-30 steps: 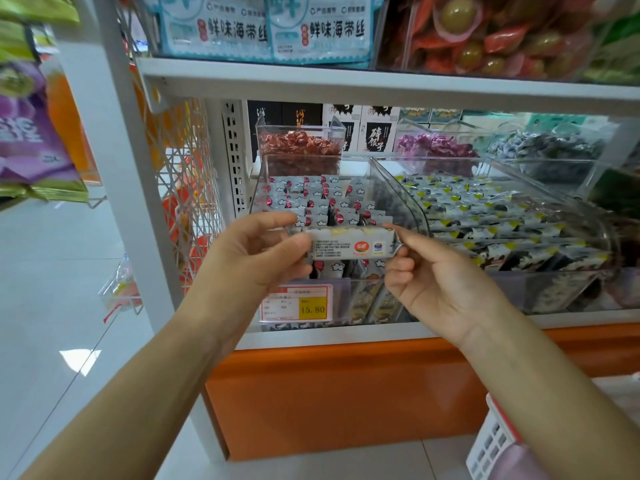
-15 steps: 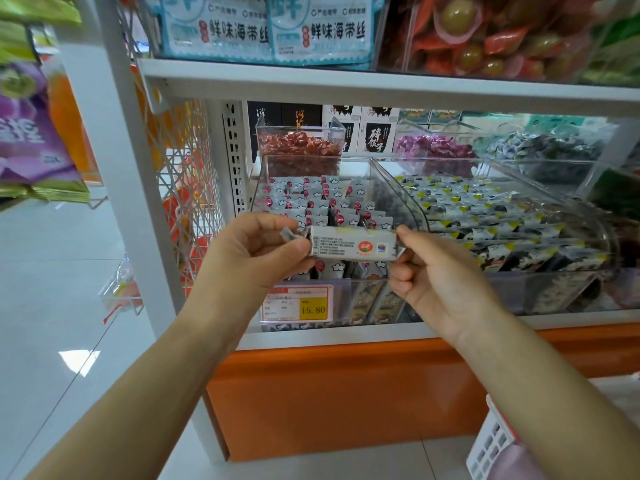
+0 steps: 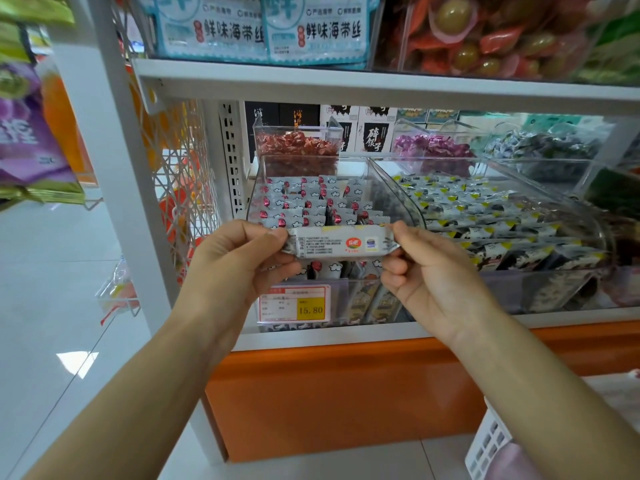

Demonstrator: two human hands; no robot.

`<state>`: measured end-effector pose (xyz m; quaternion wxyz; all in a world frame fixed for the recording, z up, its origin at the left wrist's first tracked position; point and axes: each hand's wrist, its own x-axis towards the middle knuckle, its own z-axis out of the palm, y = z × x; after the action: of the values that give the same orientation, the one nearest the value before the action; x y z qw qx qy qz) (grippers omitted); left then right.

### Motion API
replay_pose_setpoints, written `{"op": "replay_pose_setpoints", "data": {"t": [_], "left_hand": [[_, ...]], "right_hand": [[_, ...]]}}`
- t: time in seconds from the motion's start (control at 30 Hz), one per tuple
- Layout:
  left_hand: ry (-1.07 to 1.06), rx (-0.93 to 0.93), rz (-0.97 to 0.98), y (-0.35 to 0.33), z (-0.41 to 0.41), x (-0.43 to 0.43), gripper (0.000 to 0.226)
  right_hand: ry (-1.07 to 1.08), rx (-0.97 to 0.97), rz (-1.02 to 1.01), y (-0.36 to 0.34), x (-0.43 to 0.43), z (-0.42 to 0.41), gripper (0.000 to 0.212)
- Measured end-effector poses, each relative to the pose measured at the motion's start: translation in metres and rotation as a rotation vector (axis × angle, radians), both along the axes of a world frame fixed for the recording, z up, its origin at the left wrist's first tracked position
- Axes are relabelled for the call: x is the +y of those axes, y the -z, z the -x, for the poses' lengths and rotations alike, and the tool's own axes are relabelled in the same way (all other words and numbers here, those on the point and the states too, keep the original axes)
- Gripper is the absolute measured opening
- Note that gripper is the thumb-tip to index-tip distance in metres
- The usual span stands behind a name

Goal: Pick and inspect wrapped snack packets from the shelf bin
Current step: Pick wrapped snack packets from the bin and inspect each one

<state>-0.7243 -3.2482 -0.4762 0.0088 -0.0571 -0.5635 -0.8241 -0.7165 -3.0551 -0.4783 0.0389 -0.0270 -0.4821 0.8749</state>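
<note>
A long white wrapped snack packet (image 3: pixel 341 242) with small print and a red logo is held level in front of the clear shelf bin (image 3: pixel 394 192). My left hand (image 3: pixel 239 261) pinches its left end and my right hand (image 3: pixel 433 271) pinches its right end. The bin behind holds several similar white packets with red dots, standing in rows (image 3: pixel 304 202).
A yellow price tag reading 15.80 (image 3: pixel 294 304) sits on the bin's front. A neighbouring clear bin (image 3: pixel 502 216) with yellow-marked packets lies to the right. Red (image 3: pixel 294 143) and purple (image 3: pixel 429 147) candy bins stand behind. A white basket (image 3: pixel 491 441) is at lower right.
The packet has been turned slightly and pulled a little closer, with both hands still holding its ends. The print side now faces me more squarely.
</note>
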Motion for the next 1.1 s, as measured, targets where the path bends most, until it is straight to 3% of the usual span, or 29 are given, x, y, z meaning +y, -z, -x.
{"op": "replay_pose_setpoints", "data": {"t": [0.3,0.4,0.63,0.87,1.1], "left_hand": [[0.015,0.032,0.013,0.001,0.000,-0.002,0.007],[0.017,0.052,0.029,0.002,0.001,-0.004,0.016],[0.006,0.157,0.243,0.002,0.001,-0.005,0.031],[0.065,0.091,0.216,0.001,0.001,-0.005,0.036],[-0.008,0.154,0.472,0.004,0.000,-0.003,0.029]], "right_hand": [[0.021,0.058,-0.145,0.001,0.000,-0.002,0.027],[0.052,0.059,-0.258,0.001,0.000,-0.003,0.025],[0.044,0.031,-0.268,-0.003,0.004,-0.006,0.016],[-0.001,0.106,-0.327,-0.001,0.009,-0.005,0.023],[0.006,0.144,-0.313,0.003,0.007,-0.003,0.005]]}}
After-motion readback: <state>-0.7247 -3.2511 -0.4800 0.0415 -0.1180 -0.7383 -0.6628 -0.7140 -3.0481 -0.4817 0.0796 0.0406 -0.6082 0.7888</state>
